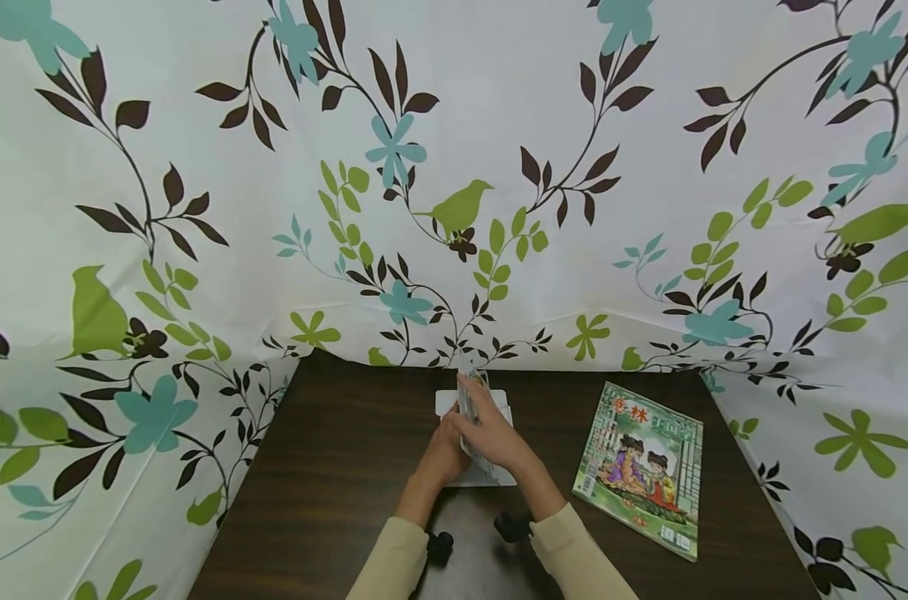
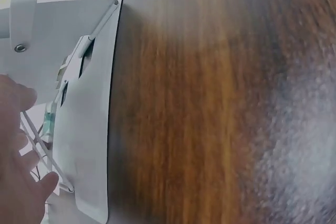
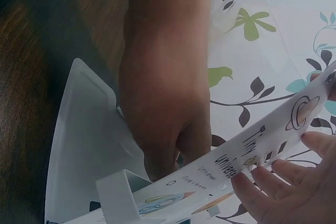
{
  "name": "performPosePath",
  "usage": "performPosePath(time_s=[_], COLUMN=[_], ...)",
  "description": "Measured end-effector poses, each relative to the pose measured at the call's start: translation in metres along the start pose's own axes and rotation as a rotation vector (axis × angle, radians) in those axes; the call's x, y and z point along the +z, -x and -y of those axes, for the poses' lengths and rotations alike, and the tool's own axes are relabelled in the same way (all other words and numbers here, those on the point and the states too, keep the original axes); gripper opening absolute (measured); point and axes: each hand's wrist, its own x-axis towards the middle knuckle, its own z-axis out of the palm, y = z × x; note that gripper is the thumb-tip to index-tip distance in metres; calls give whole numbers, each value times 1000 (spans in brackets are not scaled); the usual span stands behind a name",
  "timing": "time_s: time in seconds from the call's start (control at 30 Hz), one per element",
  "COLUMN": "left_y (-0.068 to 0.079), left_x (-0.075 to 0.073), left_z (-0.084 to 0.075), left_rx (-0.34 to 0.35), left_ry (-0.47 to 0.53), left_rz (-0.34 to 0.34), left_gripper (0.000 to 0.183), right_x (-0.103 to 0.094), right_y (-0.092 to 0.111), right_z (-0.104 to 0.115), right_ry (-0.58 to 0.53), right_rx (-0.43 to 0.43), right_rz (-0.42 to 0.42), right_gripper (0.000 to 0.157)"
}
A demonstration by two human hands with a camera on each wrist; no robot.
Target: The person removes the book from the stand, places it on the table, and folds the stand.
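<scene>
Right wrist, white panel (image 3: 210, 177), dark lettering (image 3: 226, 166), ringed planet (image 3: 301, 114)

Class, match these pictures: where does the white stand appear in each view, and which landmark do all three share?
Head: white stand, just below the picture's centre.
Left wrist: white stand, at the left.
Right wrist: white stand, lower left.
Shared landmark: the dark wooden table.
</scene>
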Motion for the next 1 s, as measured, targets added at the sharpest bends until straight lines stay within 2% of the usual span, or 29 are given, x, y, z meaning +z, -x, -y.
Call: performPosePath(time_s=[0.07,0.17,0.3,0.37,0.4,0.47,0.6,0.7,0.83,1.0], left_y=[2,4,0,-2,-3,-3,-1,0,-1,-4], left_x=[1,5,21,28,32,30,17,10,12,18], left_z=[0,5,22,28,33,31,17,7,7,12], left_rx=[-8,32,65,56,70,97,139,151,176,124], left_ry=[-3,15,85,120,97,70,-102,-146,-118,-35], left_rz=[-5,-42,-107,-117,-127,-128,-91,-71,-106,-81], left_gripper=[69,66,69,73,74,72,65,58,47,54], right_x=[0,0,0,0,0,0,-1,-3,-7,-12], right_y=[0,0,-2,-2,-2,-1,-1,0,1,1], right_z=[1,2,0,-1,-2,-2,-2,-1,0,-5], right_ry=[-4,-11,-12,-6,-3,3,1,-25,-72,-84], right_rx=[6,13,12,14,14,16,19,26,36,48], right_rz=[0,1,1,1,1,-3,-20,-40,-71,-92], right_gripper=[71,71,71,72,72,72,70,70,71,73])
